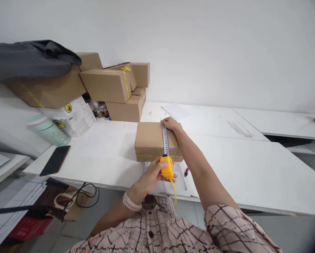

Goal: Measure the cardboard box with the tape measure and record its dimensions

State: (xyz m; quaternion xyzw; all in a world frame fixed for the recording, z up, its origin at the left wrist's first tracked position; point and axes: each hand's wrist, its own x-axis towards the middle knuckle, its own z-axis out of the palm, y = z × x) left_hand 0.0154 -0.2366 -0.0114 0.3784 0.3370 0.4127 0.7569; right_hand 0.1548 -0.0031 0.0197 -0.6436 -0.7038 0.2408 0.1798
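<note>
A closed brown cardboard box (149, 137) with a yellow strip along its near side stands on the white table. My left hand (153, 174) is wrapped round a yellow tape measure (167, 167) in front of the box, its yellow strap hanging down. The white blade (165, 138) runs out across the box top to the far edge. There my right hand (172, 123) pinches the blade's end against the box. Under the box and tape measure lies a sheet of paper (182, 183), partly covered. A dark pen with a red part (186, 172) rests right of it.
Cardboard boxes (104, 84) are stacked at the back left, beside a white avocado-print box (79, 116). A mint bottle (50, 130) and a black phone (55, 160) lie at the table's left. Another paper (175, 111) is near the wall. Cables (87, 196) hang below the front edge.
</note>
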